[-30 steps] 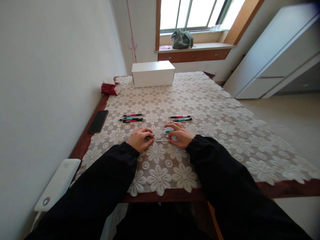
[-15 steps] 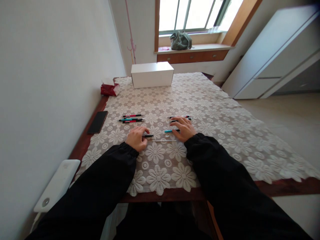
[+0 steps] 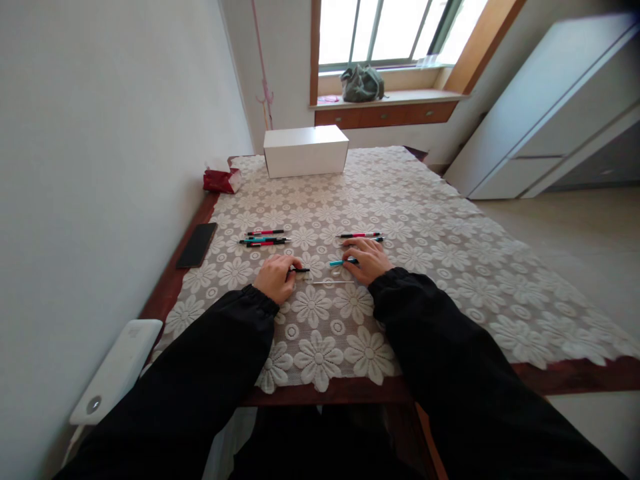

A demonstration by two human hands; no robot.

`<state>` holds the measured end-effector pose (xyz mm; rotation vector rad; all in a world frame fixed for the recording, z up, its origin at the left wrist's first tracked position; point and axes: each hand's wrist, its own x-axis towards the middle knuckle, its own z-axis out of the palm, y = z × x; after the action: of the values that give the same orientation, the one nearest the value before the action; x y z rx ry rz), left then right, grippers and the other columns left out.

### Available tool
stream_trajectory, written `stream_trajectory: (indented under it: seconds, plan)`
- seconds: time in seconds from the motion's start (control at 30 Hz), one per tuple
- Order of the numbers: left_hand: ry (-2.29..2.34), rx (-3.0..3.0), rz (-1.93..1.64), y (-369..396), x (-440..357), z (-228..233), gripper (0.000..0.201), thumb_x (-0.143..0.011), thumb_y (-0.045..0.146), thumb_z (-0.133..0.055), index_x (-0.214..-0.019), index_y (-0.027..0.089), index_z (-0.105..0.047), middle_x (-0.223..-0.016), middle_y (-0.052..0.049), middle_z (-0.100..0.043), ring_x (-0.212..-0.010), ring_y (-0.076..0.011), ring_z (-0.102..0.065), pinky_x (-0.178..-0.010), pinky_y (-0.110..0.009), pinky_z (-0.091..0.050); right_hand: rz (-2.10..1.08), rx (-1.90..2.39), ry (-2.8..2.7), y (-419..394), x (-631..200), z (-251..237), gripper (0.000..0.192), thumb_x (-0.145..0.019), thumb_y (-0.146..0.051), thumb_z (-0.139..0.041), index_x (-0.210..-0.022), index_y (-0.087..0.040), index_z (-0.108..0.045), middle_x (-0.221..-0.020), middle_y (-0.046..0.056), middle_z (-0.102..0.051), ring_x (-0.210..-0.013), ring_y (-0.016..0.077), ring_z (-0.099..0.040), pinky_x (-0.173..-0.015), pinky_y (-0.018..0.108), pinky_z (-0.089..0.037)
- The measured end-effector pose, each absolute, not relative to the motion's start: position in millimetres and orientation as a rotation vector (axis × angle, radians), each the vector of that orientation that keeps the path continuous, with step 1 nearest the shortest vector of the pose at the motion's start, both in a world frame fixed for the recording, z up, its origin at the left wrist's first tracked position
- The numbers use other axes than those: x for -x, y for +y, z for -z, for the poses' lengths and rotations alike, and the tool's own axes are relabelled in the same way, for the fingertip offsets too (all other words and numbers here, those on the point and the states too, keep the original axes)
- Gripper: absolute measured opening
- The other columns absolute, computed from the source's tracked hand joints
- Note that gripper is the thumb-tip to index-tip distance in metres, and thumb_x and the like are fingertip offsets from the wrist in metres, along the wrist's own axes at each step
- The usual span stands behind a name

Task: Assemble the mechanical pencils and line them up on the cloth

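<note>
My left hand (image 3: 275,279) is closed, with thumb and forefinger around a short black pen part (image 3: 302,270) that points right. Opposite it, my right hand (image 3: 371,261) pinches a teal-and-black pen part (image 3: 337,263), its teal end facing left. A thin pale pen refill (image 3: 331,282) lies crosswise on the cloth between the hands. Beyond the right fingers are a pink-and-black pen (image 3: 361,235) and a dark pen (image 3: 379,239), partly covered by that hand. Several red, teal and black pens (image 3: 266,240) lie in a group beyond my left hand.
White floral lace cloth (image 3: 320,360) covers the table. A black phone (image 3: 197,245) lies at the left edge, with a red tissue pack (image 3: 221,181) farther back. At the far end stands a white box (image 3: 306,153). A white power strip (image 3: 117,370) is by the left wall.
My right fingers have drawn in around the teal-and-black pen part, uncovering more of the pink-and-black pen. The black part in my left hand has barely shifted.
</note>
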<state>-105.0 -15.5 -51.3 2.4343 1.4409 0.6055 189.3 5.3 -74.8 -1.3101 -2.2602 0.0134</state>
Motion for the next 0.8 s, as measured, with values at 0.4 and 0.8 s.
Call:
stream_trajectory:
  seconds: [0.4,0.8]
  plan:
    - [1.450,-2.428,-0.606,-17,103,49,0.024,-0.077,0.013,-0.060,-0.099,0.022,-0.066,-0.099,-0.006,-0.073,-0.103,-0.0279,-0.064,-0.092,-0.045,-0.050,-0.028,1.317,-2.269,4,-188,78,0.011,-0.086,-0.028,-0.064,-0.093,-0.024,-0.072,-0.130,0.009,-0.066,-0.123,0.0319,-0.055,-0.108,0.053,-0.037]
    - [1.414,-2.451,-0.757,-21,103,42,0.023,-0.074,0.017,-0.065,-0.096,0.023,-0.068,-0.113,-0.008,-0.066,-0.115,-0.0289,-0.059,-0.103,-0.046,-0.047,-0.064,1.131,-2.199,-8,-179,53,0.014,-0.088,-0.023,-0.058,-0.097,-0.026,-0.069,-0.118,0.007,-0.068,-0.117,0.0280,-0.058,-0.106,0.046,-0.042]
